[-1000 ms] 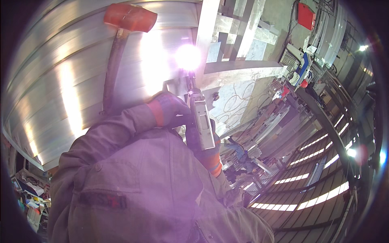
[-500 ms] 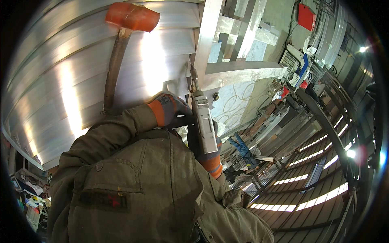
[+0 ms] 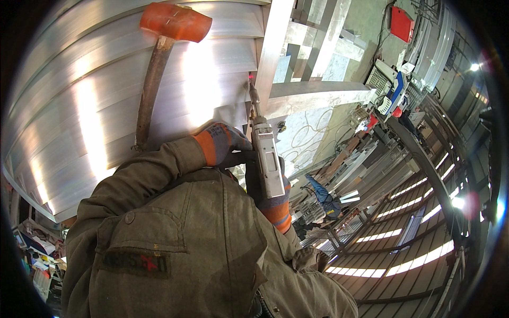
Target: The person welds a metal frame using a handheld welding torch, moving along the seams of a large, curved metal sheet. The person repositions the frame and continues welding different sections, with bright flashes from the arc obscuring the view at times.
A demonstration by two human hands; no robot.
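A silver handheld laser welding gun (image 3: 269, 159) points away from me, its nozzle at the corner where a ribbed aluminium panel (image 3: 122, 106) meets an upright metal bar (image 3: 275, 45). A small red light spot (image 3: 250, 77) shows by the nozzle tip. My right hand (image 3: 275, 193), in a grey and orange glove, is closed around the gun's grip from behind; the gun body hides most of its fingers. My left hand (image 3: 225, 142), gloved alike, is closed at the gun's left side, on a dark part of it.
A mallet (image 3: 175, 24) with an orange head and wooden handle lies on the panel, left of my hands. Metal frame bars (image 3: 318, 95) cross to the right. Beyond are a red box (image 3: 401, 24), stacked metal lengths (image 3: 371, 169) and a person in blue (image 3: 323, 196).
The red light spot now shows at the nozzle tip. The gun and both hands have barely shifted. The person in blue in the background has changed posture.
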